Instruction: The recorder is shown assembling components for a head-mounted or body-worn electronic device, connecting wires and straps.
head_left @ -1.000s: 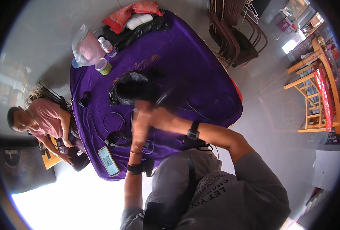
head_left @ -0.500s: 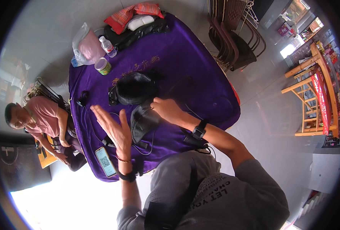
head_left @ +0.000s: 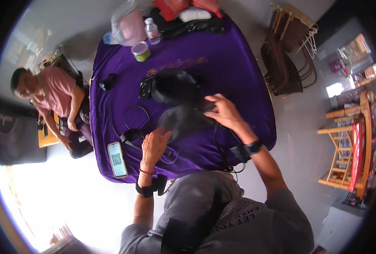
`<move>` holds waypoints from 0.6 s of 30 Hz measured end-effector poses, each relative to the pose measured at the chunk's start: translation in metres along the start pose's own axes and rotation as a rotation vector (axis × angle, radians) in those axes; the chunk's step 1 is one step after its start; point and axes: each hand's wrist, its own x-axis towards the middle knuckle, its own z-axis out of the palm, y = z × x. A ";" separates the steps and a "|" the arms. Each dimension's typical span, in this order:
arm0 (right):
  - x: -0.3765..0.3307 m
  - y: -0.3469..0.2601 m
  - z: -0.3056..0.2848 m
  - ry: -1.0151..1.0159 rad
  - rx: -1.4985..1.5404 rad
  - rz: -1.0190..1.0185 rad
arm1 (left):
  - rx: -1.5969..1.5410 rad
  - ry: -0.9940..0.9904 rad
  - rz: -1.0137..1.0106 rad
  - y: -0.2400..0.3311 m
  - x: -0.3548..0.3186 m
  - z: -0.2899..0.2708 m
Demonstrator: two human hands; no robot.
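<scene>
A dark mesh cloth [head_left: 181,121], blurred by motion, is spread between my hands over the purple tablecloth. My right hand [head_left: 226,112] pinches its right edge between thumb and fingers. My left hand [head_left: 154,146] has its fingers curled at the cloth's lower left edge and seems to grip it. Just beyond the cloth lies a rounded black object [head_left: 175,86] with a smooth, shiny surface; its kind is unclear. A small black device [head_left: 145,87] sits against its left side. Black cables [head_left: 128,137] loop on the table beside my left hand.
A phone [head_left: 117,160] showing a square code lies at the near left of the purple tablecloth [head_left: 234,63]. Toward the back are a green-labelled jar [head_left: 141,51], a bottle [head_left: 152,31] and a pink bag [head_left: 130,25]. A seated person [head_left: 56,99] is at the left; stacked chairs [head_left: 283,59] stand right.
My left hand has gone from flat and raised to curled at the mesh cloth. My right hand has lifted the cloth's right side, stretching it rightward. The whole view has shifted.
</scene>
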 end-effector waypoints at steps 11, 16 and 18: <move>0.068 -0.075 -0.117 -0.449 -0.695 -0.039 | -0.201 0.015 -0.108 -0.067 -0.028 0.005; 0.140 -0.090 0.000 -0.616 -0.628 -0.065 | -0.417 -0.013 0.026 -0.071 -0.043 0.007; 0.155 -0.084 0.050 -0.678 -0.665 0.067 | -0.435 -0.059 -0.036 -0.068 -0.046 -0.003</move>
